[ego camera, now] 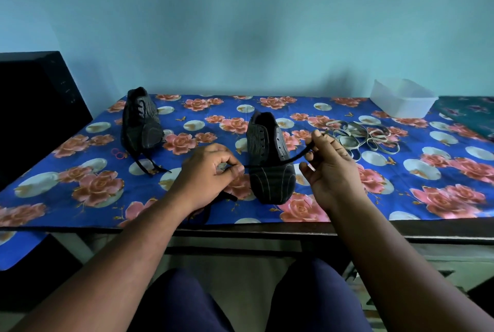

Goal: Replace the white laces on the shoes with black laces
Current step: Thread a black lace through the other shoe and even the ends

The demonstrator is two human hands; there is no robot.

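Black lace (291,159) stretched across the near shoe (270,160), ready for the first eyelets.

Left hand (211,174) pinches one end and right hand (328,163) pinches the other; this shoe seems unlaced, the far shoe (140,120) already has black laces. Next, I judge, a tip must enter the lowest eyelet. White laces (358,135) lie right, apart; the table edge (240,227) is near the toe.

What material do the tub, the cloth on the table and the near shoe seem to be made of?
Tub: translucent plastic, it looks; milky, smooth walls. Cloth: probably printed fabric, matte, with roses, hanging over the edge. Near shoe: dark, likely textile or leather, matte, with pale stitched lines; hard to tell which.
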